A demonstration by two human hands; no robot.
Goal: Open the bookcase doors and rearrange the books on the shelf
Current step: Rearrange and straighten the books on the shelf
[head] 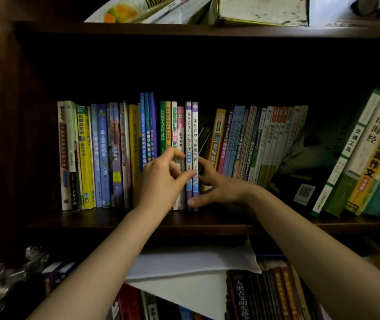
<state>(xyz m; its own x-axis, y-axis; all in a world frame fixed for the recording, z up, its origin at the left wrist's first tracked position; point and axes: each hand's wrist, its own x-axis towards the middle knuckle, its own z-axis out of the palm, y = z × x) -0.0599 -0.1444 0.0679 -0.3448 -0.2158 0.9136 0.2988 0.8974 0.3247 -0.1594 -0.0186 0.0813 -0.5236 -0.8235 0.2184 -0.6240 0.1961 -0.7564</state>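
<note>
Head view, fingers (185, 175) touching slim glossy spines (194, 135)

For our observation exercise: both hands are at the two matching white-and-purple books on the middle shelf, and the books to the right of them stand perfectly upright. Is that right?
Not quite. The head view shows both the left hand and right hand at the two matching white-and-purple books on the middle shelf, but the books to the right of them lean over instead of standing upright.

Shelf (207, 224): dark wood, smooth, faint sheen. Books (115, 153): paper, glossy printed spines. Clips (11, 276), near left: shiny metal. Sheet (184, 262) below: matt white paper.
</note>
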